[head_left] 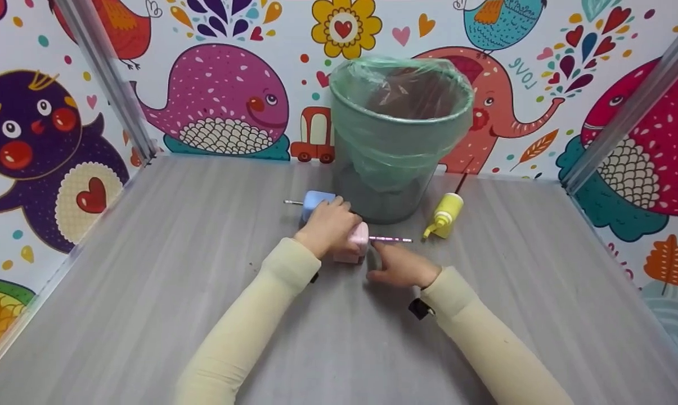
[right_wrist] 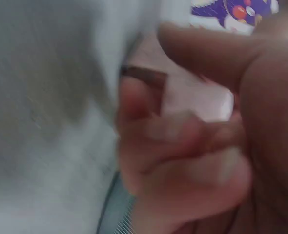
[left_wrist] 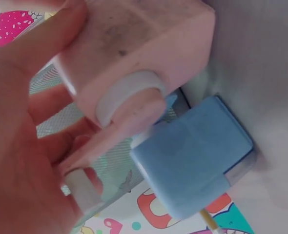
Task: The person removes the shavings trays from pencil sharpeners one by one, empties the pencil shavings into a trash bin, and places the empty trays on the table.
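Left hand [left_wrist: 22, 141]: one, thumb laid against a held pink bottle [left_wrist: 139, 44], other fingers behind and below it.

Pink bottle: square-edged, tilted, face marked with dark smudges.

White collar [left_wrist: 117, 97]: on the bottle's near end, in front of the fingers.

Pink spout [left_wrist: 110, 141]: runs from the collar back toward the palm; white tip [left_wrist: 82, 189] beside the curled fingers.

Blue container [left_wrist: 193, 151]: rounded corners, beyond the fingertips; contact with the bottle uncertain.

Thin stick [left_wrist: 209, 219]: yellowish, partly hidden, projecting from beneath the container, farther from the hand.

Mesh bin [left_wrist: 119, 170]: greenish-grey, behind the fingers.

Grey tabletop [left_wrist: 261, 63]: past the bottle, opposite the palm.
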### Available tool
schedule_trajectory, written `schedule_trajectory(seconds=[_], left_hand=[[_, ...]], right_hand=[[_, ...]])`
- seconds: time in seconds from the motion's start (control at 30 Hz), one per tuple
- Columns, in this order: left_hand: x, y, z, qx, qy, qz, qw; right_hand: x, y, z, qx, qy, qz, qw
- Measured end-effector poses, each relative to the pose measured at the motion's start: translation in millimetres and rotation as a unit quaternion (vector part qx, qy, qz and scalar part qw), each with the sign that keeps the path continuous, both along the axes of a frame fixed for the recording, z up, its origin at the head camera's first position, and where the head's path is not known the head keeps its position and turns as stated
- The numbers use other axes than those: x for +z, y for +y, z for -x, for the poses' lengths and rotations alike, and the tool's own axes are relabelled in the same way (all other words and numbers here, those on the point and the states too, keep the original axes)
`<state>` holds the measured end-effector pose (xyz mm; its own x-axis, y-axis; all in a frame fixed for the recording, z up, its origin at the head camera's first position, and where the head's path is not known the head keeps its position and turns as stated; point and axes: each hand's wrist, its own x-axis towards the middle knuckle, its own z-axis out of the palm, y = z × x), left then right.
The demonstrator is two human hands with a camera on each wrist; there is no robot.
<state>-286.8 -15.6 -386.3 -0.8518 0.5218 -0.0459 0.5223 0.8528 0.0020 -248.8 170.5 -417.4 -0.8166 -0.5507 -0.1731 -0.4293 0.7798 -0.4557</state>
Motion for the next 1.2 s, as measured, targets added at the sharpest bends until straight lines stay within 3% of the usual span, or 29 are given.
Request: schedule_trajectory(seconds=[0.23, 0.47, 0.63, 0.9, 1.2], left_hand=[[5.8, 0.1, -3.3, 0.017, 0.011, 0.011, 0.9997], [7.4, 3.6, -4.3, 0.015, 0.023, 0.013, 0.9995], [4.0, 5.1, -3.5, 0.008, 0.021, 0.008, 0.9997], [-7.1, 1.6, -1.5, 0.008, 0.033, -0.002, 0.9994], [-13.2, 1.9, 4.4, 0.013, 0.056, -0.013, 0.9983]], right_hand=[[-9.7, -11.6, 8.7, -0.006, 0.013, 0.032, 0.9994], [-13.6, -12.8, 12.6, -0.025, -0.007, 0.057, 0.9980], [-17.1, -11.5, 14.6, -0.025, -0.012, 0.059, 0.9979], [-18.9, -13.4, 17.8, -0.060, -0.045, 0.064, 0.9952], [-22.4, -11.9, 28.7, -0.080, -0.026, 0.043, 0.9956]])
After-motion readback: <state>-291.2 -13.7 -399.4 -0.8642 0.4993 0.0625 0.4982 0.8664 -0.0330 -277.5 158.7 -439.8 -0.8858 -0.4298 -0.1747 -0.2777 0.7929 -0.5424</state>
